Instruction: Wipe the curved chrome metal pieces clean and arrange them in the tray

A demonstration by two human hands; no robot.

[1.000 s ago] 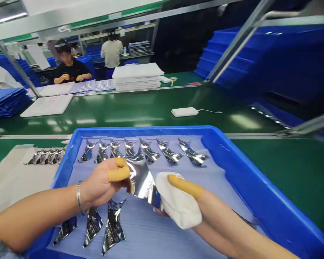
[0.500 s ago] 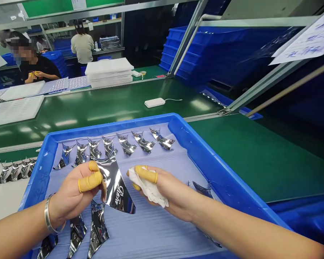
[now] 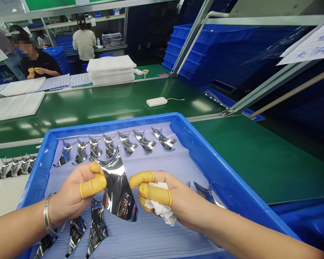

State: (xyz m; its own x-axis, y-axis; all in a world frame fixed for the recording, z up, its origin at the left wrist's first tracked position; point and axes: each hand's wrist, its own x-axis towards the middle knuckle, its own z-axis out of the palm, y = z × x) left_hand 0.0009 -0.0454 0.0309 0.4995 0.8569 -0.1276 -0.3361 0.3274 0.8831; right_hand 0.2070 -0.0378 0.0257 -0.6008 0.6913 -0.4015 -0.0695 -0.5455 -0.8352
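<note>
Your left hand (image 3: 75,190) pinches a glossy curved foil piece (image 3: 118,190), tip toward 11 o'clock, long axis slanting to 5; your right hand (image 3: 158,192) grips a crumpled white cloth (image 3: 160,210).

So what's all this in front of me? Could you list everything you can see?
Foil pieces: about eleven, silver, in the tray
More foil pieces: four, silver, on a white pad left of the tray
Tray: one, blue, on a green workbench
Crates: many, blue, stacked far right
Foam boards: one stack, white, across the workbench
Co-workers: several, in the background
Cloth: one, white, in the right hand
Held foil piece: one, silver, in the left hand
Finger cots: four, yellow, on both hands
</note>
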